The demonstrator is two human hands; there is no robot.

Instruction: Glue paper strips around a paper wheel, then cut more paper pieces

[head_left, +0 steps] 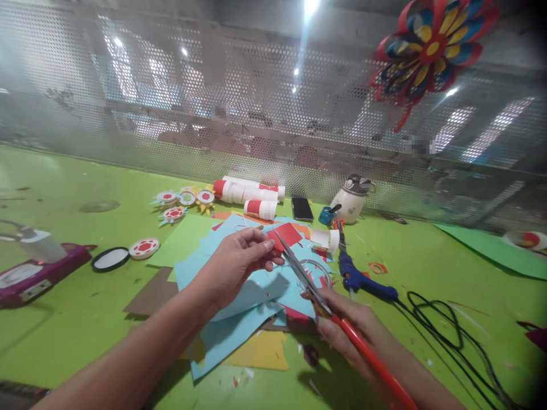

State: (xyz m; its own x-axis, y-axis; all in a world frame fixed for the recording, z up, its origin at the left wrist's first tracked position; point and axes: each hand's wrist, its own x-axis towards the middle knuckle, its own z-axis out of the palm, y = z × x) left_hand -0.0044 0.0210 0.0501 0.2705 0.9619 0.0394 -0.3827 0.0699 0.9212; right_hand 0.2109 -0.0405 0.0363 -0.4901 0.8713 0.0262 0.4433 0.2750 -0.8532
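A small piece of red paper (289, 233) is pinched between the fingers of my left hand (245, 259), over a pile of light blue paper (252, 287). My right hand (342, 322) grips a pair of scissors (305, 279) with red handles, the blades pointing up and left. The blade tips reach the red paper's near edge; I cannot tell whether they are cutting into it. Under the blades lies a roll of clear tape (318, 272) among red scraps.
A blue glue gun (363, 279) with a looping black cable lies right of the papers. Behind are paper cups (260, 209), a phone (302, 209), a blue jar (327, 215) and a white jug (350, 199). A purple power strip (51, 273) sits left, near decorated discs (144, 248).
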